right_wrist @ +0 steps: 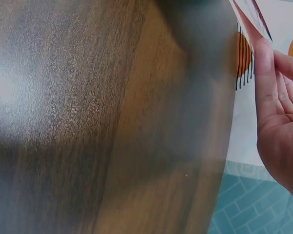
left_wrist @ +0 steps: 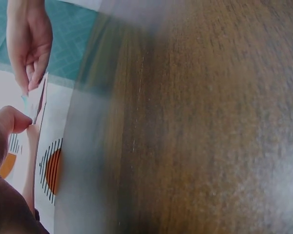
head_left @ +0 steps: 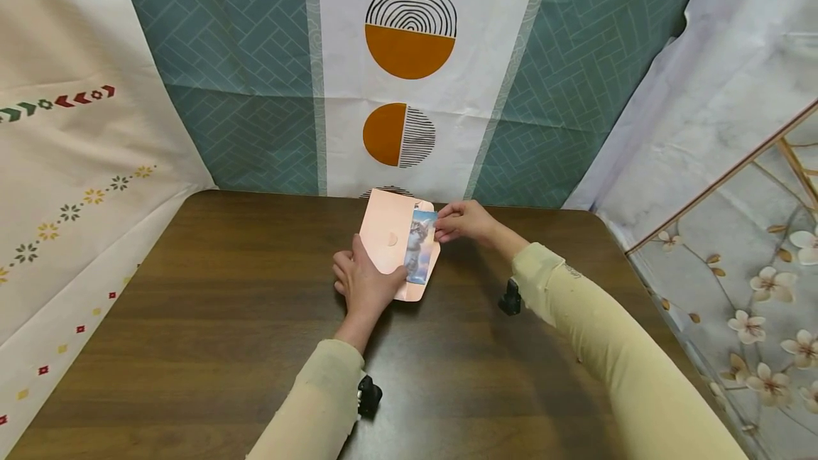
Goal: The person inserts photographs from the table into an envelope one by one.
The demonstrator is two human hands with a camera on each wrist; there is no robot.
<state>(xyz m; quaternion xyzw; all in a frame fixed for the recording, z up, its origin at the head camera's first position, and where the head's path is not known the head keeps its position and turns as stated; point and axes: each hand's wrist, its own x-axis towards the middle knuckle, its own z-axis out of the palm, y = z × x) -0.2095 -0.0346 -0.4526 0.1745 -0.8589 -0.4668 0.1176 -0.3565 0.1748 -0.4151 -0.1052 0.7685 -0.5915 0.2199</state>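
Note:
A pale pink envelope (head_left: 381, 226) is held up over the far part of the table, its flap opened toward the right. My left hand (head_left: 366, 277) grips its lower left part, thumb on the front face and fingers behind. A card with a kitten picture on a blue and pink ground (head_left: 418, 247) sticks out of the envelope's open right side. Between thumb and fingers my right hand (head_left: 469, 222) pinches the card's right edge. In the left wrist view the envelope (left_wrist: 31, 161) appears nearly edge-on, with the right hand (left_wrist: 31, 48) beyond it.
The dark wooden table (head_left: 255, 346) spreads below both hands. Behind it hangs a patterned green and white cloth (head_left: 255, 126). A cream cloth (head_left: 83, 140) stands on the left and a floral one (head_left: 748, 289) on the right. Each sleeve carries a small black device (head_left: 510, 298) at the wrist.

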